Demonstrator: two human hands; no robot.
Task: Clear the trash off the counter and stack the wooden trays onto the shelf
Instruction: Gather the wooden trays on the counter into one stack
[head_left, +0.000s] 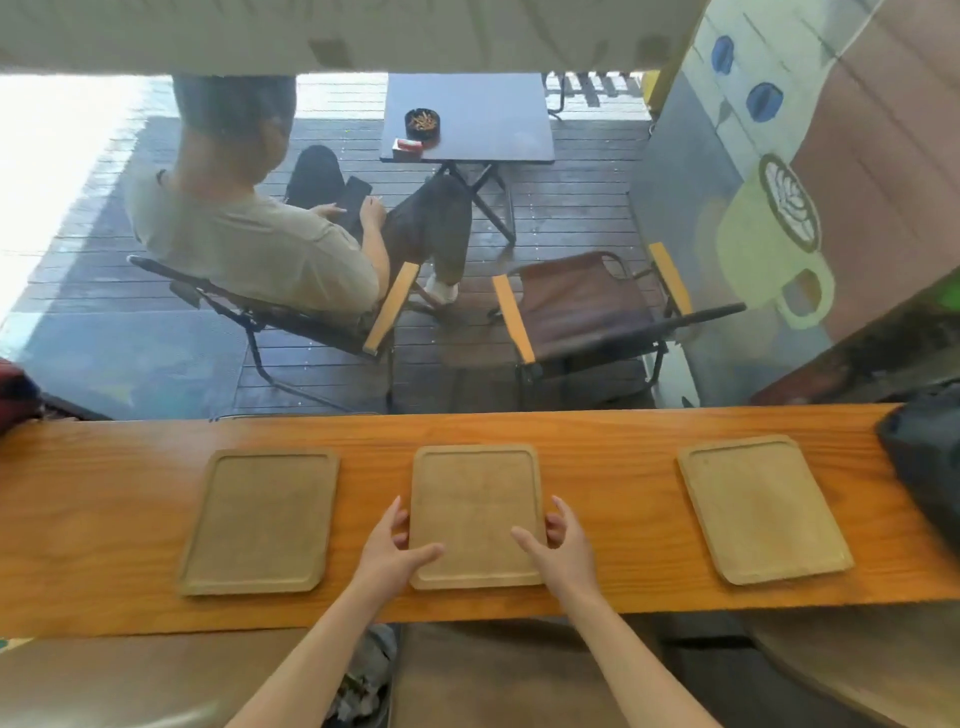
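Both hands, left hand (390, 545) and right hand (557, 540), grip the middle wooden tray (475, 512) by its sides near the worktop (613, 519) front edge. A one-sided lift could tip it and make it slip.

A café, by the look of it; a long wooden counter (597, 441) runs along a window; beyond the counter, a deck with folding chairs (587, 312), a small table (478, 119) and an ashtray (422, 123); right of the counter, a painted latte cup (769, 249).
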